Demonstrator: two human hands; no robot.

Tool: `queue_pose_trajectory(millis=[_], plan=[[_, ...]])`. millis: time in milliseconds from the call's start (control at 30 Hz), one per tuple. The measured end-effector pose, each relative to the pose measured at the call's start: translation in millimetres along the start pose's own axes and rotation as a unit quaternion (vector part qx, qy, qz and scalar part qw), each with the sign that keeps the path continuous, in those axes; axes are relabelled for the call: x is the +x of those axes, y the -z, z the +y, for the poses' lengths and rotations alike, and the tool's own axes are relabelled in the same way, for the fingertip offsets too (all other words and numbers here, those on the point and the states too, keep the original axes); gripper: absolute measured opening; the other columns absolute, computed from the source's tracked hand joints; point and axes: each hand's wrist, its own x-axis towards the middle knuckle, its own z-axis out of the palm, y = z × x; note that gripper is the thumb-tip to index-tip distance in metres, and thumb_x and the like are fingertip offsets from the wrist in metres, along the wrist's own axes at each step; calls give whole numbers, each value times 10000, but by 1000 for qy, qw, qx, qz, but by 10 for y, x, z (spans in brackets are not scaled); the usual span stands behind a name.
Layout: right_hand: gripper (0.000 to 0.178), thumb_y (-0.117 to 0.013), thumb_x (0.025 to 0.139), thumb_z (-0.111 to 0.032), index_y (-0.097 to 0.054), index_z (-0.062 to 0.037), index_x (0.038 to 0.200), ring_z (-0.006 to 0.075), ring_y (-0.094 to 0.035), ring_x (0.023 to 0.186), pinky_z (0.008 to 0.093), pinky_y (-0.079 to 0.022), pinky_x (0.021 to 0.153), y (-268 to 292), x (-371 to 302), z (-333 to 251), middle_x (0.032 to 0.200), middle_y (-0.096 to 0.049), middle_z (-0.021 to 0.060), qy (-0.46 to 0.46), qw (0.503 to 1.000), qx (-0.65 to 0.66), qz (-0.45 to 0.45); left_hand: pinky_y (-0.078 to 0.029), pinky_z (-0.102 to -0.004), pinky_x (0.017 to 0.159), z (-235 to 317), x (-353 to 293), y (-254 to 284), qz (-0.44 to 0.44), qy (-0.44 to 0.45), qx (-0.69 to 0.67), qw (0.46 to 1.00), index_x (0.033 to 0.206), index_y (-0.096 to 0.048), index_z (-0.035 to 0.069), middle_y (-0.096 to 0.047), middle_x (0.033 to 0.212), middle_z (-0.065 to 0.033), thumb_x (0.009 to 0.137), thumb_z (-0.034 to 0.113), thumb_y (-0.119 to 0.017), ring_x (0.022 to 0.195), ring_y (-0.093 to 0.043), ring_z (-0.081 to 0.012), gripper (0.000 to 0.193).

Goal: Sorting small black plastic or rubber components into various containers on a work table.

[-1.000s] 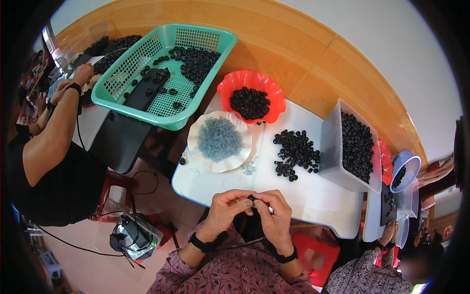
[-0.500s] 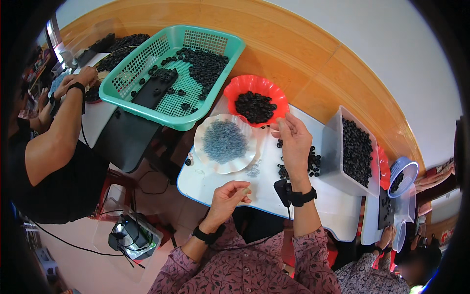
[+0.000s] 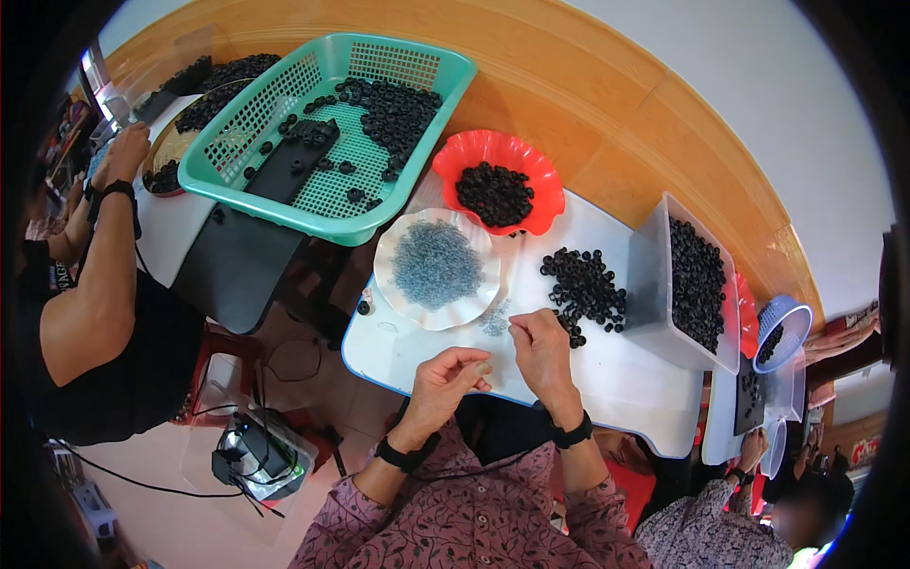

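My left hand [image 3: 444,391] is closed in a pinch over the table's front edge, and whatever its fingers hold is too small to make out. To its right, my right hand [image 3: 544,357] is lowered with thumb and fingers together; I cannot tell if a piece is between them. Its fingertips are beside a thin scatter of small clear bits [image 3: 495,319] on the table. A white wavy-rimmed plate [image 3: 391,302] holds a heap of tiny bluish clear pieces [image 3: 436,264]. Just beyond my right hand lies a loose pile of black ring-like parts [image 3: 584,288].
A red scalloped bowl [image 3: 545,185] with black parts stands behind the plate. At right is a clear plastic bin [image 3: 654,318] full of them. A green basket [image 3: 332,230] sits at the left. One co-worker [image 3: 104,332] works at left, another [image 3: 711,536] at lower right.
My right hand has come down and toward me from beside the red bowl, uncovering the pile of black parts. My left hand has stayed almost in place. The left co-worker's arm has shifted.
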Motion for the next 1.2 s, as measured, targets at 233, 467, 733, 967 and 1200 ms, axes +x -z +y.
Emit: queue_pose_trajectory(millis=[233, 467, 733, 967, 1200], plan=[[105, -639, 808, -27, -676, -54, 903, 323, -609, 735, 397, -493, 647, -61, -149, -128, 856, -572, 137, -45, 998, 20, -37, -547, -268, 670, 31, -24, 1, -4, 4, -13, 1000, 1022, -631, -43, -655, 850, -99, 933, 55, -580, 701, -618, -125, 142], [177, -647, 781, 3, -675, -77, 936, 263, -597, 750, 354, -493, 635, -71, -196, -156, 893, -558, 101, -2, 997, -33, -69, -543, -271, 645, 74, -49, 0, -22, 8, -17, 1000, 981, -639, -47, -651, 809, -98, 934, 87, -584, 676, -605, -121, 152], [196, -639, 770, 35, -635, -40, 951, 302, -609, 779, 378, -498, 666, -83, -274, -78, 936, -564, 125, -65, 996, 46, -50, -541, -268, 644, -2, -68, 29, 0, -19, -46, 999, 988, -629, -56, -653, 822, -107, 941, 81, -575, 684, -609, -124, 155], [168, -692, 749, 9, -654, -38, 905, 277, -599, 756, 360, -493, 641, -126, -323, -159, 915, -546, 110, -41, 998, 45, 5, -540, -295, 615, 12, -62, -36, 55, -49, -47, 996, 971, -623, -67, -652, 810, -123, 954, 93, -553, 641, -584, -134, 176], [179, -743, 717, -24, -672, -65, 876, 243, -587, 740, 335, -479, 592, -222, -346, -159, 900, -527, 88, -3, 998, -49, 36, -541, -297, 616, 5, -60, -54, 57, -37, -31, 997, 982, -624, -64, -651, 820, -117, 954, 83, -548, 650, -583, -132, 168]])
